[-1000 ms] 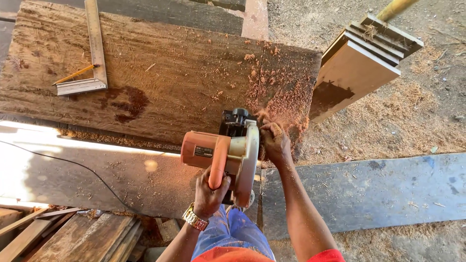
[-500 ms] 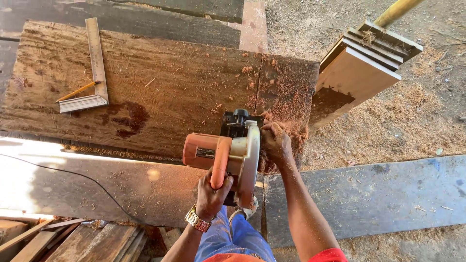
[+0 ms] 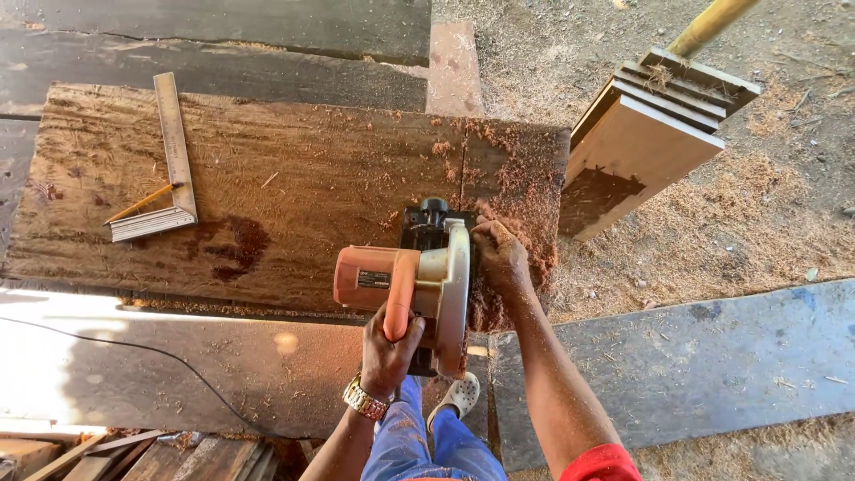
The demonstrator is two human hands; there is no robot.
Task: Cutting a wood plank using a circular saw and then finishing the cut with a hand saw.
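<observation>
Orange circular saw [image 3: 410, 285] sat near the plank's [image 3: 267, 178] right end, its blade hidden by sawdust. The left hand [image 3: 389, 343] wrapped its handle; the right hand [image 3: 500, 258] pressed flat beside it, holding nothing.

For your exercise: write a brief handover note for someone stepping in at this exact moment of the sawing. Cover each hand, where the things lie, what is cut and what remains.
Left hand: gripping the orange circular saw by its handle.
Right hand: pressed flat on the wooden plank, just right of the blade guard, covered in sawdust.
Saw: on the plank's near part, in line with a thin line running across to the far edge.
Done: sawdust is heaped around the saw.
Left: the plank ahead of the saw looks uncut.
Steel square and pencil lie at the plank's left end.
</observation>
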